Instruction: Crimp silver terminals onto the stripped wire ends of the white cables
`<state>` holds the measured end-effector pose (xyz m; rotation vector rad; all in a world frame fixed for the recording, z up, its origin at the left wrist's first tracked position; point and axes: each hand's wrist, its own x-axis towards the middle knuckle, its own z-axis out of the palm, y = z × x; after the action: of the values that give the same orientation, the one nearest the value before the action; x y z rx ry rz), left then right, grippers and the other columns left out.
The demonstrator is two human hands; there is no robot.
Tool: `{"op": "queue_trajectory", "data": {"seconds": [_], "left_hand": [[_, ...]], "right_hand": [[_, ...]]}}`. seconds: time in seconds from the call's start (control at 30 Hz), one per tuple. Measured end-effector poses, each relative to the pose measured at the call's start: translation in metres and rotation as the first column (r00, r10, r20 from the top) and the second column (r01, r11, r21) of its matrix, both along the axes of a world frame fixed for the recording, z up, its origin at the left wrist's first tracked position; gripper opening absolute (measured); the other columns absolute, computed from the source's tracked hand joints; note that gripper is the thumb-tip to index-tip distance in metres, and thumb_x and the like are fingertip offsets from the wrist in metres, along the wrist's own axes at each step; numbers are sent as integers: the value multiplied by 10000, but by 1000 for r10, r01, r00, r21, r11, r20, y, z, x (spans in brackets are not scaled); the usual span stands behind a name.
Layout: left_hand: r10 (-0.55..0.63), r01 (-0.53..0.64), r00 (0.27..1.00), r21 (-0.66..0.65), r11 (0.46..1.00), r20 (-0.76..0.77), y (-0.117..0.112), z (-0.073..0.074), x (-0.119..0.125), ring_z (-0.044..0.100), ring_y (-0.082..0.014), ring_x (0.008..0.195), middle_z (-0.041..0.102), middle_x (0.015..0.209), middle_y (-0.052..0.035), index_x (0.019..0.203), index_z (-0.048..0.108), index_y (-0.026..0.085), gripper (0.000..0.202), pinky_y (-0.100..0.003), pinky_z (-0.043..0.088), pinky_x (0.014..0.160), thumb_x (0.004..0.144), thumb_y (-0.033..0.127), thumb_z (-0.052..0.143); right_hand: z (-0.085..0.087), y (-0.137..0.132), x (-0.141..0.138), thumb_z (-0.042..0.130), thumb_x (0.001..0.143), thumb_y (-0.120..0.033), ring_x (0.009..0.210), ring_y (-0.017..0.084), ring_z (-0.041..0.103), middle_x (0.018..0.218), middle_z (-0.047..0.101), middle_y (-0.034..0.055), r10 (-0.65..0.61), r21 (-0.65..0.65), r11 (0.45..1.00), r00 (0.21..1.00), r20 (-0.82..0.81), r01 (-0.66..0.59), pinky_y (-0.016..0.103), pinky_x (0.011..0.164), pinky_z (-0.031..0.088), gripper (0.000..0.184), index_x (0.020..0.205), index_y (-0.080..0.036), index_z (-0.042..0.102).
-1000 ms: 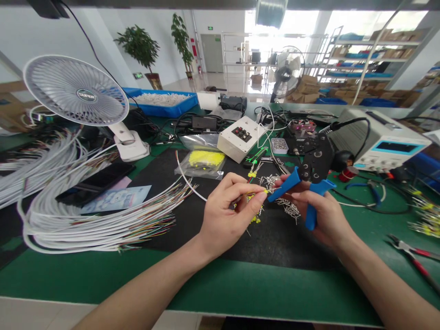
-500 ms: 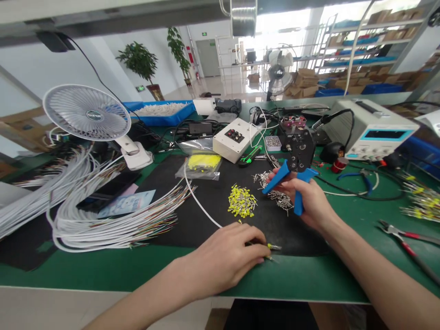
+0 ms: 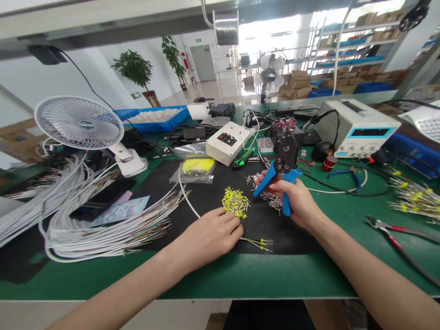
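My left hand (image 3: 220,231) is curled over a white cable (image 3: 189,201), its fingertips at the near edge of a pile of yellow ferrules (image 3: 235,201). From under that hand, thin coloured wires (image 3: 252,240) stick out to the right, several tipped with yellow ferrules. Whether the fingertips pinch a loose ferrule is hidden. My right hand (image 3: 297,199) grips a crimping tool (image 3: 287,153) by its blue handles, which are spread apart, with the black head pointing away from me. Loose silvery pins (image 3: 273,201) lie beneath the tool.
Bundled white cables (image 3: 103,236) spread at left beside a white fan (image 3: 80,123). A bag of yellow ferrules (image 3: 196,167) and a switch box (image 3: 226,143) stand behind. At right are red-handled cutters (image 3: 388,229), a power supply (image 3: 360,130) and finished wire ends (image 3: 414,195).
My left hand has moved left and back from the wire ends to the edge of the ferrule pile, uncovering the ferruled wires. My right hand keeps hold of the crimping tool. The view has shifted slightly.
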<state>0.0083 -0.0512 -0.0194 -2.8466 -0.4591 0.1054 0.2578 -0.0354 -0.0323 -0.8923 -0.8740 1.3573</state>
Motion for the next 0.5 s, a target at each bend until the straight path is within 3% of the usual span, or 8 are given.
{"op": "queue_trajectory", "data": {"seconds": [0.13, 0.2, 0.27, 0.37, 0.43, 0.5], "left_hand": [[-25, 27, 998, -33, 999, 53, 5, 6, -1, 634, -230, 891, 678, 1020, -106, 1269, 612, 125, 300, -388, 509, 772, 1017, 120, 449], [42, -21, 982, -114, 993, 186, 12, 17, -2, 638, -211, 906, 672, 1103, -111, 1341, 584, 163, 350, -350, 518, 767, 1019, 126, 453], [159, -60, 899, -246, 967, 408, 21, 30, -1, 646, -189, 955, 662, 1166, -108, 1311, 616, 195, 331, -310, 528, 791, 1016, 137, 478], [408, -63, 615, -474, 878, 675, 36, 44, 6, 665, -169, 949, 705, 1090, -77, 1141, 710, 198, 196, -275, 534, 821, 990, 209, 585], [568, -17, 373, -606, 795, 734, 45, 48, 14, 665, -145, 797, 733, 946, -55, 1069, 741, 189, 162, -252, 529, 736, 958, 270, 655], [679, 125, 154, -696, 707, 718, 53, 47, 23, 622, -117, 667, 741, 885, -56, 1038, 753, 170, 186, -233, 504, 646, 923, 308, 707]], "right_hand": [[4, -2, 0, 653, 755, -138, 1095, 284, 703, 1134, 774, 73, 36, -10, 999, 999, -23, -37, 452, 1005, 519, 321, 1055, -206, 748], [6, -3, -1, 650, 753, -134, 1101, 284, 701, 1140, 772, 74, 60, -17, 998, 998, -36, -61, 459, 1021, 510, 315, 1043, -206, 750], [8, -5, -1, 644, 742, -126, 1118, 290, 696, 1151, 769, 80, 113, -25, 993, 992, -60, -114, 476, 1040, 498, 323, 1037, -201, 752], [12, -9, -1, 628, 738, -118, 1185, 306, 665, 1187, 756, 96, 268, -29, 961, 953, -144, -274, 520, 1064, 481, 360, 1071, -190, 746], [15, -13, -1, 609, 755, -118, 1257, 323, 619, 1251, 728, 116, 380, -22, 919, 901, -210, -393, 559, 1055, 485, 406, 1138, -183, 727], [19, -17, -3, 578, 778, -116, 1332, 345, 555, 1334, 682, 137, 467, -12, 874, 847, -256, -485, 591, 1021, 506, 459, 1219, -170, 694]]}}
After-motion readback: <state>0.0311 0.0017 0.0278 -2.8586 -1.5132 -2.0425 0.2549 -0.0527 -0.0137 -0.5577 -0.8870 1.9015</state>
